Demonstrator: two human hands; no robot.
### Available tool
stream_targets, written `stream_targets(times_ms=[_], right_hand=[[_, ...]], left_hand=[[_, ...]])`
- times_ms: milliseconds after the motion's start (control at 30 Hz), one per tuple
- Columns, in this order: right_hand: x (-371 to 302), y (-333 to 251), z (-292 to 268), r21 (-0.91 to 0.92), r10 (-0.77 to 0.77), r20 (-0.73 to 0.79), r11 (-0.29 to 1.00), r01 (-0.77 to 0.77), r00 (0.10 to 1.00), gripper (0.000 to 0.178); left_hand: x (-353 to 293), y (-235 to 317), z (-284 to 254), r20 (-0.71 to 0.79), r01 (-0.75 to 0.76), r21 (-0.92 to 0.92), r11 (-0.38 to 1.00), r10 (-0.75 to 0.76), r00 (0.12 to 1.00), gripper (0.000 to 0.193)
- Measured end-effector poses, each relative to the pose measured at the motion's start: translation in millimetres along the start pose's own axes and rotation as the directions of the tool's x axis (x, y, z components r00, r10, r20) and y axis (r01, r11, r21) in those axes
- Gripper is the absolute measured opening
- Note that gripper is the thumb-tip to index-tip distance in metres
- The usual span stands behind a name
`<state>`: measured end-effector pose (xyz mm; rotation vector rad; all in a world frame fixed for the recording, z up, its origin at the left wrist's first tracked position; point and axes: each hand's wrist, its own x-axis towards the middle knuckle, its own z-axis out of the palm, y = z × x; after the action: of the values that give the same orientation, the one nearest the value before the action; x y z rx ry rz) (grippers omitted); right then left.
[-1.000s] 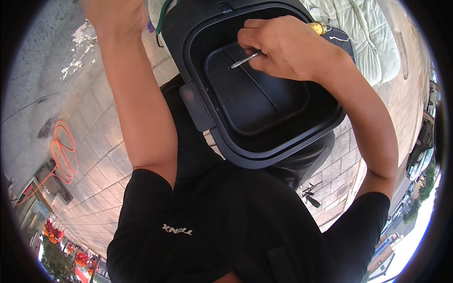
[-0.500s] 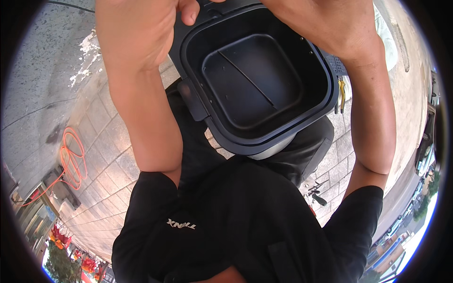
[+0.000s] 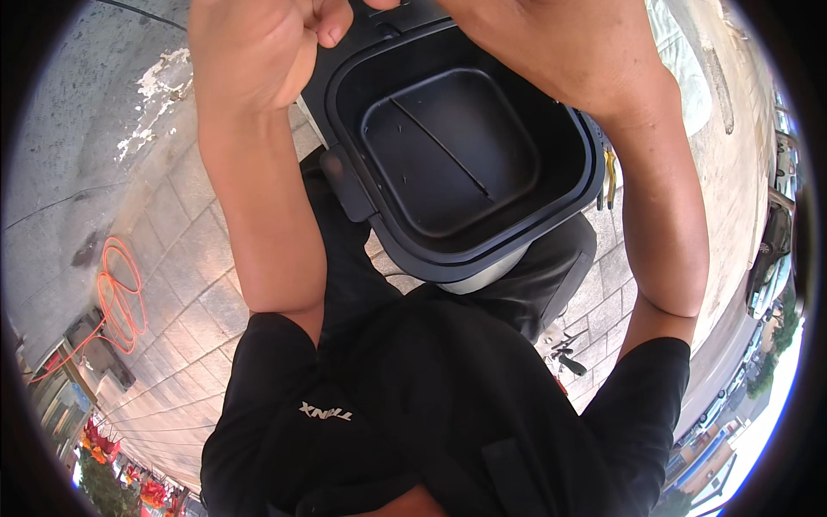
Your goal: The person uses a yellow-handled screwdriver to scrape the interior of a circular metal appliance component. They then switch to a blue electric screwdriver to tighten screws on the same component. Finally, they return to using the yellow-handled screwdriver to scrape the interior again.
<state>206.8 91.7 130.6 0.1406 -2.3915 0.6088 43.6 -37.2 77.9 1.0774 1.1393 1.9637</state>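
In front of my body is a black appliance with a deep, rounded-square pot (image 3: pixel 517 198), tilted and set between my legs. A thin dark rod or ridge (image 3: pixel 439 149) runs slantwise across the pot's floor. My left hand (image 3: pixel 258 52) is above the far left rim, its fingers curled, partly cut off by the top edge. Whatever it grips is hidden. Over the far right rim reaches my right hand (image 3: pixel 568 43), with its back toward me and its fingers mostly beyond the picture. A black side handle or latch (image 3: pixel 347 185) sticks out on the pot's left.
Yellow-handled pliers (image 3: pixel 611 177) lie on the paving right of the pot. Nearer me are small dark tools (image 3: pixel 566 355). A coiled orange cord (image 3: pixel 121 297) lies on the left. Pale cloth (image 3: pixel 685 69) is at the far right, and parked cars (image 3: pixel 769 267) stand beyond.
The view has shifted slightly, so most things sit a little further left. My hands stay at the pot's far side, with hardly any change in their pose.
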Motion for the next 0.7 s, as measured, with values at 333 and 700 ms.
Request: stream_targets(times_ms=[333,700], right_hand=[[-55,6,68,-0.179,0.587,0.688,0.707,-0.684,0.427,0.028],[-98,30,125,-0.495,0.567,0.746,0.823,-0.279,0.35,0.031]], left_hand=[[-4,0,-39,0.111,-0.063,-0.118,0.991,0.076,0.991,0.033],[-8,1,-37,0.124,-0.085,-0.222,0.971,0.115,0.986,0.031]])
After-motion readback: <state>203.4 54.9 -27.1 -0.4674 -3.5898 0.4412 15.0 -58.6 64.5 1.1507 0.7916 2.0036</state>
